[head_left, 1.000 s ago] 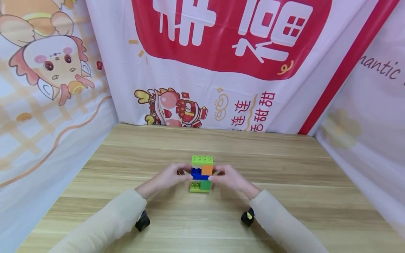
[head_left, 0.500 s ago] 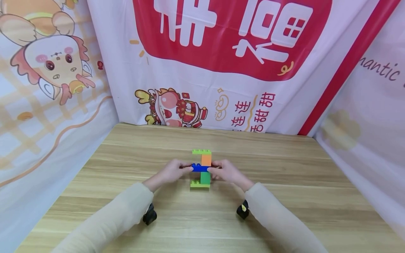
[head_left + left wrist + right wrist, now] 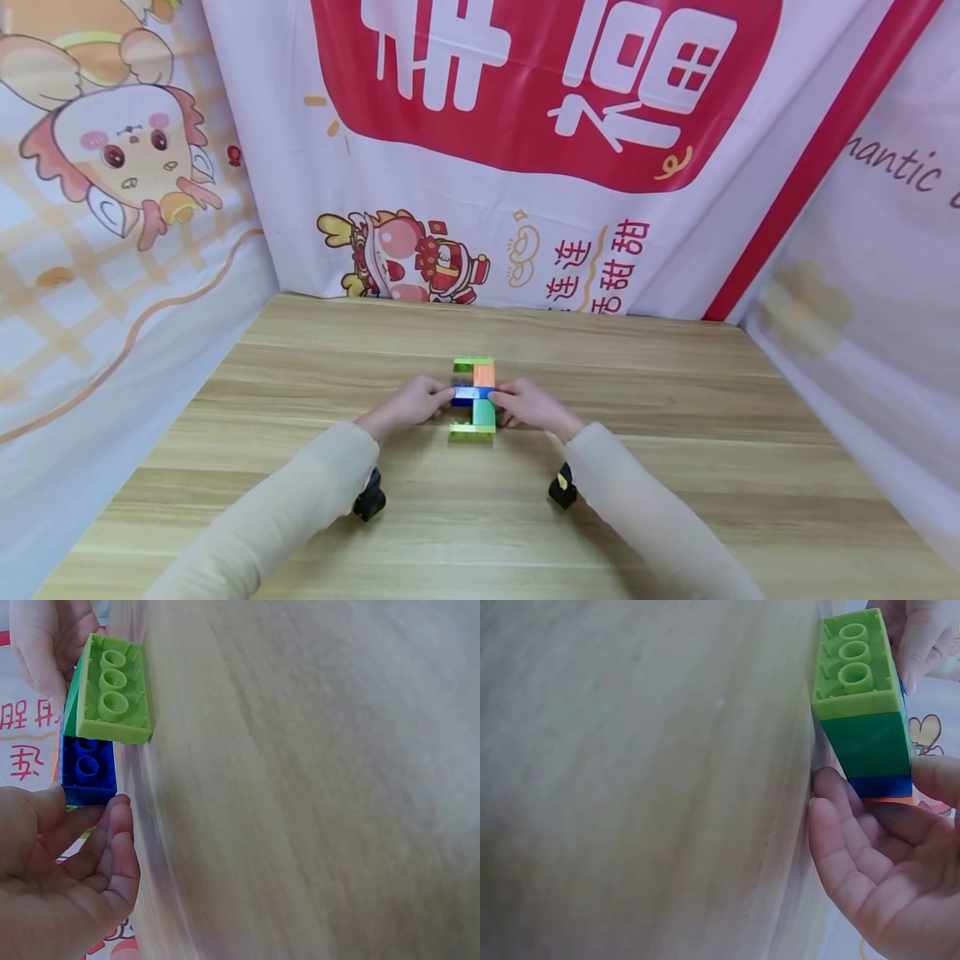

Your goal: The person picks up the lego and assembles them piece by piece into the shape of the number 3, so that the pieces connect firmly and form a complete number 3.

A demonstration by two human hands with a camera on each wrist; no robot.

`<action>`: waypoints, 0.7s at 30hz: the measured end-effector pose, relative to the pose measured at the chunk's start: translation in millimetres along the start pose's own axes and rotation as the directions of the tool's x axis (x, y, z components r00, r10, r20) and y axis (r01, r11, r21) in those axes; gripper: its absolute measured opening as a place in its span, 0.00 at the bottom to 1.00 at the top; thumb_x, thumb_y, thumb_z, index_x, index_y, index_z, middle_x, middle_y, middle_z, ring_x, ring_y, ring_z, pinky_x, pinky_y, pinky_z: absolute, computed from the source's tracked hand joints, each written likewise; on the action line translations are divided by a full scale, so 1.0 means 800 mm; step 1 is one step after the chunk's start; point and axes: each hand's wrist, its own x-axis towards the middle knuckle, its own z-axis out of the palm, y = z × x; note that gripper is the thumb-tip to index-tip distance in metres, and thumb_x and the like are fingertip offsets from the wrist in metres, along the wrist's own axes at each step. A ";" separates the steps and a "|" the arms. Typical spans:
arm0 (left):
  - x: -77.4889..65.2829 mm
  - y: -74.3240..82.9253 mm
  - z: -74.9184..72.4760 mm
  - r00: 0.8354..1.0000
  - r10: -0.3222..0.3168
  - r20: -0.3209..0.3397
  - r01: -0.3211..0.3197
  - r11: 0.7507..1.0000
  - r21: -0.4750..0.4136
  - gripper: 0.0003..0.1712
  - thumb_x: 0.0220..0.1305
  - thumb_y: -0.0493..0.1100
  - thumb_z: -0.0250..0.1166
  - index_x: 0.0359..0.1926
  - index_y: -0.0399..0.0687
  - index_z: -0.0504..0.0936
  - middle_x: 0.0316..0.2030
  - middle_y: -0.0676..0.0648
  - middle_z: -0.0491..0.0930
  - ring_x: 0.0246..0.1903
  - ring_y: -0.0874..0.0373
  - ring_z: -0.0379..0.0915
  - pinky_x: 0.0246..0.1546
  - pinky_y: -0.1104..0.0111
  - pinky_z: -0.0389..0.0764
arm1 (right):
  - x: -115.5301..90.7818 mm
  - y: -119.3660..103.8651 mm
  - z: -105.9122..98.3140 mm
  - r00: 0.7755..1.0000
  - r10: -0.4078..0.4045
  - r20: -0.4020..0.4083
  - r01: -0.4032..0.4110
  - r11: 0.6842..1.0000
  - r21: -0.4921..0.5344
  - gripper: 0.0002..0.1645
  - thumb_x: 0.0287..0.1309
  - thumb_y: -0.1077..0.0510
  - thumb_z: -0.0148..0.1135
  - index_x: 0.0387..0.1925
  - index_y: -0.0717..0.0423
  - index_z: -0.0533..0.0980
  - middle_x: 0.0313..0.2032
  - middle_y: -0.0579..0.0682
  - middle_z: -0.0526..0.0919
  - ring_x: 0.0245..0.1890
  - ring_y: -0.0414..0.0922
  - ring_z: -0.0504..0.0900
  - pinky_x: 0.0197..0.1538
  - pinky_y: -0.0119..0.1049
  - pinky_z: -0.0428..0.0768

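My left hand (image 3: 408,405) and right hand (image 3: 534,407) hold a stack of toy building bricks between them, pinching the ends of its middle blue brick (image 3: 463,394). An orange brick (image 3: 484,375) joins the blue one to a lime brick (image 3: 473,361) at the far end. On the near side, a green brick (image 3: 483,412) links it to another lime brick (image 3: 471,433). The stack leans back, so the hollow underside of the near lime brick (image 3: 114,686) shows in both wrist views. In the right wrist view, my right thumb lies against the side near the green brick (image 3: 870,746).
A wood-grain table (image 3: 637,500) lies under the hands. Printed cloth hangs behind it (image 3: 517,233) and along both sides. A black wrist camera (image 3: 370,496) sits under the left sleeve, another black camera (image 3: 562,487) under the right.
The stack has tipped back, its top going away from me; the far lime brick's studded top no longer faces up to the head view. Both hands have shifted slightly forward with it.
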 end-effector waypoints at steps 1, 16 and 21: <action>0.001 0.000 0.000 1.000 -0.006 0.000 0.006 1.000 0.000 0.21 0.69 0.45 0.52 0.24 0.33 0.75 0.20 0.45 0.71 0.17 0.60 0.60 0.18 0.72 0.63 | 0.001 0.000 0.000 1.000 0.004 0.000 -0.004 1.000 -0.006 0.19 0.67 0.55 0.48 0.50 0.65 0.74 0.31 0.51 0.79 0.30 0.49 0.78 0.34 0.39 0.78; 0.005 0.000 0.008 0.999 -0.038 -0.015 0.038 0.999 0.015 0.19 0.69 0.43 0.52 0.25 0.36 0.77 0.23 0.45 0.74 0.21 0.59 0.66 0.20 0.72 0.66 | 0.009 0.002 0.002 1.000 0.022 -0.005 -0.022 0.998 -0.065 0.14 0.67 0.58 0.49 0.41 0.64 0.77 0.24 0.53 0.77 0.21 0.44 0.73 0.25 0.34 0.75; 0.006 0.001 0.008 0.999 -0.034 -0.018 0.034 0.999 0.016 0.18 0.69 0.42 0.52 0.25 0.35 0.77 0.24 0.45 0.75 0.20 0.58 0.66 0.19 0.72 0.66 | 0.011 0.001 0.002 0.999 0.038 -0.020 -0.040 0.996 -0.075 0.14 0.66 0.57 0.50 0.39 0.63 0.78 0.23 0.53 0.76 0.20 0.43 0.72 0.24 0.33 0.74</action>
